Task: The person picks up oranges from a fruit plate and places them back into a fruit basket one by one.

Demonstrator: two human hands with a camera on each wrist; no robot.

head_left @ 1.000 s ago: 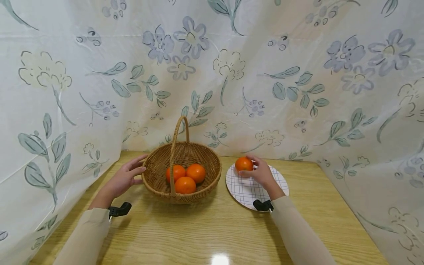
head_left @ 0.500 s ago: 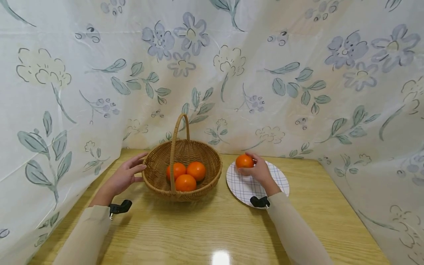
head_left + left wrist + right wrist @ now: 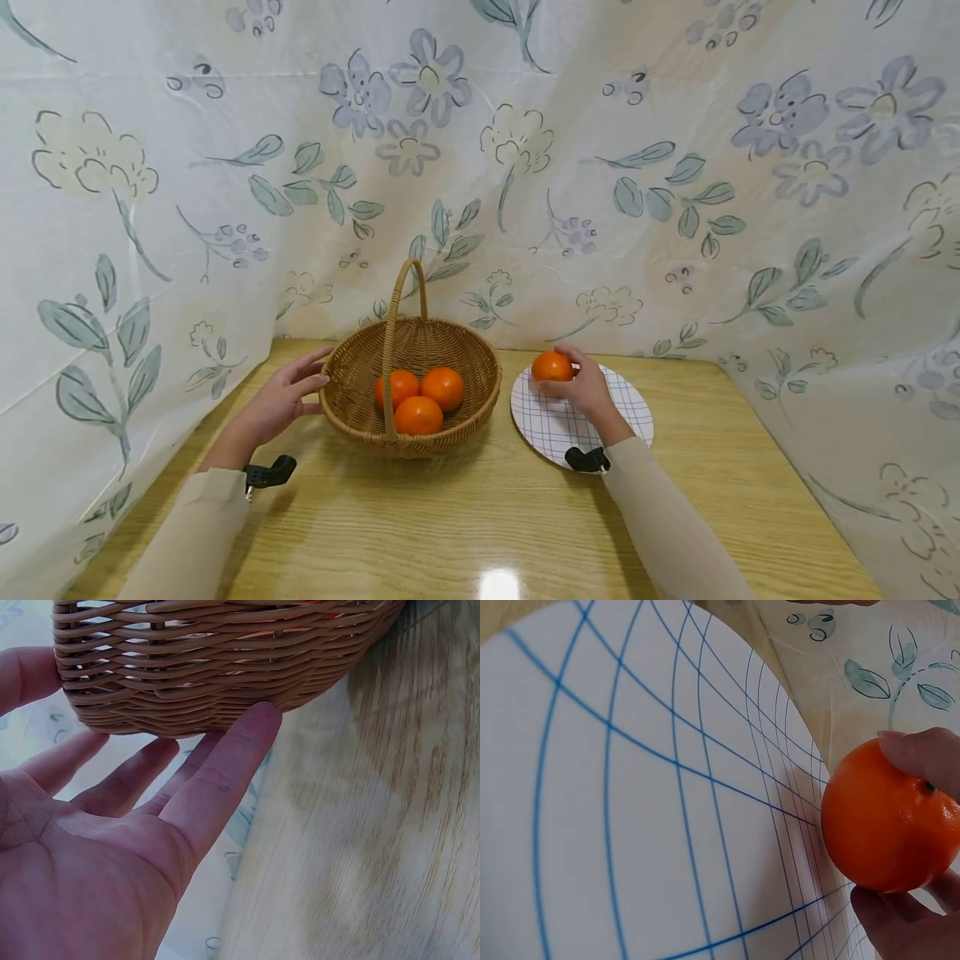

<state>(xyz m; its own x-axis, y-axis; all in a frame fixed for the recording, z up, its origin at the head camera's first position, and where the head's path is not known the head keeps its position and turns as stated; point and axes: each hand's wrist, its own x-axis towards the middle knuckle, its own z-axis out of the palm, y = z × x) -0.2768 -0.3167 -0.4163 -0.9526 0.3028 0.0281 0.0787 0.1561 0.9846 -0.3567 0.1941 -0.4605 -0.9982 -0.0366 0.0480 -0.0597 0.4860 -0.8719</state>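
In the head view my right hand (image 3: 588, 387) grips an orange (image 3: 551, 367) at the far left part of a round plate (image 3: 558, 429) with a blue grid pattern. The right wrist view shows thumb and fingers on opposite sides of the orange (image 3: 889, 817), its small green stem end facing up between them. To the left stands a wicker basket (image 3: 480, 408) with a tall arched handle, holding three oranges (image 3: 418, 415). My left hand (image 3: 281, 404) touches the basket's left side, fingers spread and mostly straight. Fingertips meet the woven wall (image 3: 202, 667) in the left wrist view.
Everything stands on a light wooden table (image 3: 420, 525). A floral curtain (image 3: 510, 208) hangs close behind the basket and plate and along both sides. Black wrist mounts (image 3: 272, 472) sit at both cuffs.
My right wrist has shifted slightly left over the plate while the hand stays around the orange. The left hand and basket hold their places; the head view has tilted a little.
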